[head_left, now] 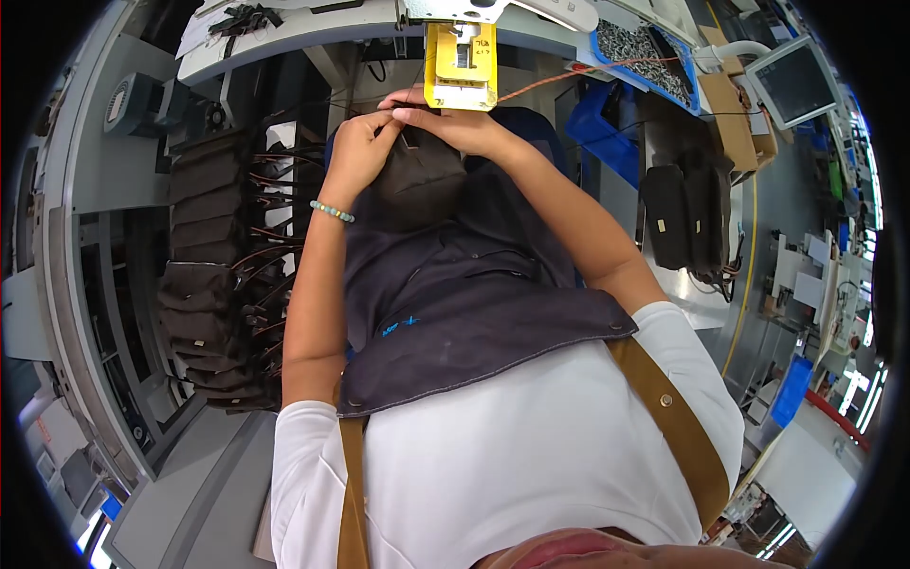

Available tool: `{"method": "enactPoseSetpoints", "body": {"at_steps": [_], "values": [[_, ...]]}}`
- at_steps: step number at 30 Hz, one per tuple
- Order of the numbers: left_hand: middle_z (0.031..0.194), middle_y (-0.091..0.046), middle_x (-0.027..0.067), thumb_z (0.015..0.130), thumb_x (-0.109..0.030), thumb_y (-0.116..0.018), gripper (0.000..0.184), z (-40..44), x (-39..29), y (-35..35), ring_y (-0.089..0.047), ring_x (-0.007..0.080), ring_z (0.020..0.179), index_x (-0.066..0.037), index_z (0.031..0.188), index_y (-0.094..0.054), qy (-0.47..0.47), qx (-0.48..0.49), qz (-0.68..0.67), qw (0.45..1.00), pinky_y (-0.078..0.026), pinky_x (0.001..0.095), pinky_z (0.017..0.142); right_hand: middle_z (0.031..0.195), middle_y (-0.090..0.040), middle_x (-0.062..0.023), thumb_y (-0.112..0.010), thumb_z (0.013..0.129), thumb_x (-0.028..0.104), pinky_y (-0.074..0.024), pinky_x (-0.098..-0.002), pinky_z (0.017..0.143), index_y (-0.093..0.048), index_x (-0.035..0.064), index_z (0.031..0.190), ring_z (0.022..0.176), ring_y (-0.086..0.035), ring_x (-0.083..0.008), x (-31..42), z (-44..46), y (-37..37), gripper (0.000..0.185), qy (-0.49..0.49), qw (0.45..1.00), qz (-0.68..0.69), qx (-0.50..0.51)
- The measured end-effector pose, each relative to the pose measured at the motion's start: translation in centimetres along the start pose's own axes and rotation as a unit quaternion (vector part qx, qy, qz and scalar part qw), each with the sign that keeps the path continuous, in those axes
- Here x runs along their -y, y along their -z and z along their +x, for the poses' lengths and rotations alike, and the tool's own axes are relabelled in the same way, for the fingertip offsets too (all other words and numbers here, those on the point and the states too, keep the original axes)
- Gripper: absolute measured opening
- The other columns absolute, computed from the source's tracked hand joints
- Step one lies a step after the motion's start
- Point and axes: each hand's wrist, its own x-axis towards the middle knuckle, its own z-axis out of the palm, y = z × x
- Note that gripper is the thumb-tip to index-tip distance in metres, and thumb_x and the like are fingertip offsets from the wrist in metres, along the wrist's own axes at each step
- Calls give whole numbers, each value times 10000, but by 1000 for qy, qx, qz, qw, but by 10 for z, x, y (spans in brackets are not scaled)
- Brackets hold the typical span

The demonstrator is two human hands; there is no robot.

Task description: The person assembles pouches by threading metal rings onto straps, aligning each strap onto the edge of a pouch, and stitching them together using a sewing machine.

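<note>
A dark brown, soft padded piece point(412, 185) with a bag-like shape lies over my lap, and its upper end is pinched in both hands. My left hand point(362, 150), with a beaded bracelet at the wrist, closes thumb against fingers on the piece's upper edge. My right hand point(445, 128) grips the same edge from the other side, its thumb pointing left until the two hands nearly meet. Part of the right hand's fingers is hidden behind the piece. Just above the hands is a yellow plate point(462, 93) with a slot, on the front of a white machine point(460, 9).
Stacked dark padded pieces point(204, 237) with reddish-brown cords hang at left. Similar pieces point(682, 204) hang at right. A blue tray point(695, 90) of small metal parts sits on the bench, near a monitor point(791, 81) and a cardboard box point(735, 123). An orange cord point(559, 78) runs from the plate.
</note>
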Motion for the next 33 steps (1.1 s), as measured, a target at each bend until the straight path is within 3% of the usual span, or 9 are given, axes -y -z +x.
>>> {"method": "enactPoseSetpoints", "body": {"at_steps": [4,6,9,12,13,17,25,28,33], "values": [[694,-613,202,918,-275,-606,276,-2,-1,-3,-608,319,608,-15,918,-697,-32,6,-15,999,-451,348,582,1037,-691,-46,-608,967,220,-496,-274,881,-667,27,1122,963,-626,-136,-10,-5,-1,255,-43,996,68,-31],[830,-688,148,879,-205,-671,337,-8,3,-9,-666,241,793,-36,1170,-637,-84,-10,-75,994,-486,294,755,1037,-699,-57,-661,930,193,-515,-295,864,-676,27,1101,966,-645,-135,-36,-10,6,239,-1,995,67,-72],[977,-685,69,832,-123,-731,683,-31,-17,11,-614,125,958,-83,1443,-429,-9,87,-176,981,-458,276,903,1058,-693,-138,-675,893,283,-524,-356,831,-680,65,1113,958,-669,-250,-19,-34,61,309,-24,944,-317,-91],[1061,-625,51,861,-29,-676,742,-55,-20,16,-561,103,997,-70,1505,-310,-8,92,-252,963,-417,235,944,1043,-698,-132,-604,932,267,-512,-339,819,-679,56,1064,917,-672,-244,-12,-44,135,260,-91,859,-449,-228],[1069,-627,56,861,-20,-673,753,-61,-21,18,-565,106,1004,-66,1510,-294,-4,85,-272,959,-421,239,947,929,-635,-231,-597,872,192,-471,-468,768,-652,17,1021,883,-605,-417,-18,-44,176,236,-21,824,-481,-299],[1081,-636,59,850,33,-662,792,-80,-29,19,-581,112,1020,-61,1522,-255,12,64,-349,935,-435,251,950,971,-614,-249,-579,839,172,-458,-479,807,-599,7,1097,918,-581,-432,-33,-51,276,307,-101,747,-524,-396],[1100,-651,71,876,26,-639,777,-86,-31,15,-591,110,1024,-50,1527,-222,12,57,-386,921,-435,248,952,1095,-608,-281,-525,895,151,-423,-492,962,-572,-39,1194,1091,-537,-452,-100,-75,281,357,-16,708,-547,-447],[1106,-661,70,901,1,-623,744,-86,-32,17,-590,103,1024,-46,1526,-224,14,67,-376,924,-430,242,952,1122,-612,-268,-512,903,132,-419,-479,988,-606,-43,1167,1118,-538,-437,-129,-81,285,330,-87,668,-648,-356],[1096,-672,49,951,-56,-567,675,-87,-30,13,-579,78,1023,-37,1527,-215,16,59,-415,908,-393,234,972,1124,-626,-237,-544,891,104,-425,-466,978,-662,-41,1042,1114,-551,-413,-119,-80,274,241,-6,722,-578,-381]]}}
